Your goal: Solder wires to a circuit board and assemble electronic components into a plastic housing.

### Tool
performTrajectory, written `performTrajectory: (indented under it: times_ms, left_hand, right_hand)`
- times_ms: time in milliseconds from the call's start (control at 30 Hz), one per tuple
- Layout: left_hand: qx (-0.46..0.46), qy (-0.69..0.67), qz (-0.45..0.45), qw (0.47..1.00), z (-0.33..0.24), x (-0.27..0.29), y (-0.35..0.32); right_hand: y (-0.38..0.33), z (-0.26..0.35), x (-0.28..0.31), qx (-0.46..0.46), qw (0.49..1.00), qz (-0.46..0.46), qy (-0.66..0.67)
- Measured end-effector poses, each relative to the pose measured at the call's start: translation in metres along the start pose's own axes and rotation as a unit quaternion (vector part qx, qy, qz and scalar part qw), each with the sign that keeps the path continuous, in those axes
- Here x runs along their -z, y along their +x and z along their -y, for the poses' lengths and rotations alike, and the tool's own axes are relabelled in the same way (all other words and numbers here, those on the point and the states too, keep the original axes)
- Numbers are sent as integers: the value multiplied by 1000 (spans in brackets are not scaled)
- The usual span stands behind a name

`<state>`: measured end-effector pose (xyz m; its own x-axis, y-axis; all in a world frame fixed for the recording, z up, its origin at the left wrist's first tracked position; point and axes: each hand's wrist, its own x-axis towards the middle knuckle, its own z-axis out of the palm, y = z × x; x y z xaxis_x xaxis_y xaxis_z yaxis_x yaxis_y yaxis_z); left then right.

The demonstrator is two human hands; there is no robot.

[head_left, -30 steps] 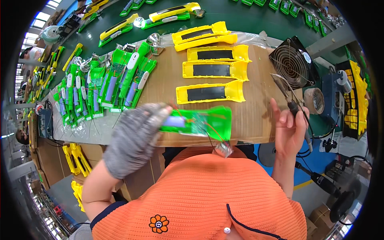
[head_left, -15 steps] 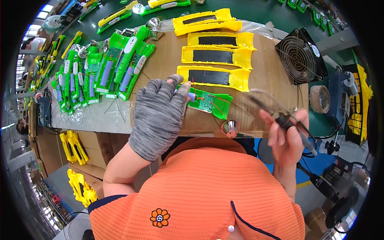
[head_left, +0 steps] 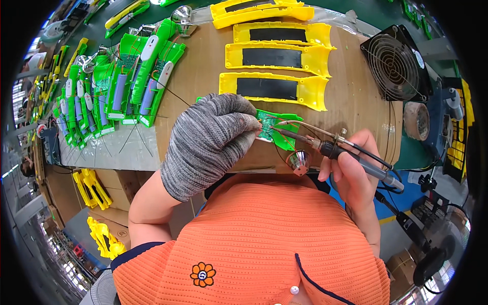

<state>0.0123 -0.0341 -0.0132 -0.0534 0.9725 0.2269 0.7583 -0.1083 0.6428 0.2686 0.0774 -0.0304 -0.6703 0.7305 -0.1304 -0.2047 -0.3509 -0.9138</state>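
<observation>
Nearby, yellow casings (head_left: 269, 87) above green board (head_left: 277, 127).

Yellow shells (head_left: 272, 87) stacked mid-bench; black fan (head_left: 395, 63) right; tape roll (head_left: 417, 121) below fan.

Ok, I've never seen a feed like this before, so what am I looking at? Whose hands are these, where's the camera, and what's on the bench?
This is a view from a camera worn on a person's head, looking down, so the orange shirt at the bottom is their own chest. The wide lens bends straight edges near the rim.

The left hand, in a grey knit glove, presses down on a green part with a small circuit board at the near edge of the brown bench. The right hand, bare, holds a soldering iron, its tip on the board.

Behind them lie yellow plastic shells with dark panels. To the left lies a row of green assemblies. A black fan and a roll of tape are on the right.
</observation>
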Motion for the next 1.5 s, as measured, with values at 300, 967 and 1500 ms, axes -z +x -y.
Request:
performTrajectory:
  times_ms: [300, 967, 1500]
  left_hand:
    - [3, -34, -27, 999, 3, -2, 5]
    - [-1, 50, 39, 998, -4, 5, 11]
    - [7, 83, 62, 995, -5, 6, 14]
  right_hand:
    - [1, -8, 5, 5, 997, 2, 75]
    - [5, 5, -5, -10, 1000, 12, 2]
    - [8, 7, -13, -41, 998, 30, -35]
